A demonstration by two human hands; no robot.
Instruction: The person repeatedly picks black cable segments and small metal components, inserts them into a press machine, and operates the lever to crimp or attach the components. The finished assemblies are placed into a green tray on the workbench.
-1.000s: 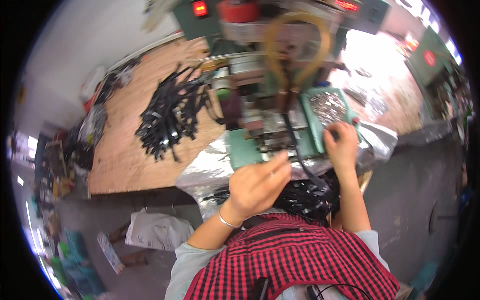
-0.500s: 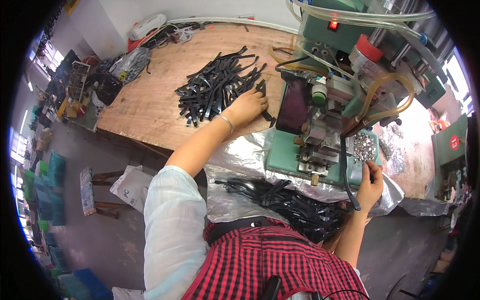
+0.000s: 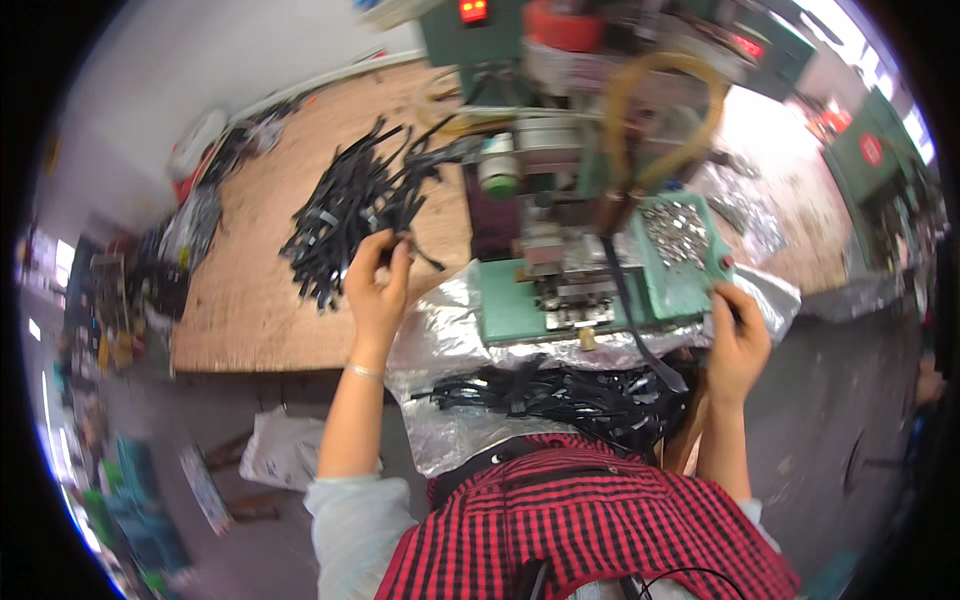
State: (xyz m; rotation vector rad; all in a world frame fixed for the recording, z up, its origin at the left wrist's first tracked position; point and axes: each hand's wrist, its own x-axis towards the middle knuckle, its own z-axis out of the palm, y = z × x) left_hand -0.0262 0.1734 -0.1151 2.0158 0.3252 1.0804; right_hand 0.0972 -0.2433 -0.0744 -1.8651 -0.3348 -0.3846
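My left hand (image 3: 377,298) is at the near right edge of a pile of black straps (image 3: 345,215) on the wooden table. Its thumb and forefinger are pinched over the straps; blur hides what is between them. My right hand (image 3: 738,345) is beside the near right corner of a green tray (image 3: 680,290) holding small shiny metal pieces (image 3: 675,232). Its fingers are curled together, and anything in them is too small to make out. Between my hands stands a green bench press (image 3: 565,290). One black strap (image 3: 632,320) hangs from it toward me.
More black straps (image 3: 560,395) lie on silvery sheeting (image 3: 425,335) close to my body. A green-capped white bottle (image 3: 497,165) and a looped yellowish hose (image 3: 715,105) are at the press. Another green machine (image 3: 870,155) stands far right. A white sack (image 3: 285,450) sits on the floor at left.
The view has turned, shifting the table and press leftward. My left hand has drawn back from the straps next to the press to the pile's near edge. My right hand stays by the tray.
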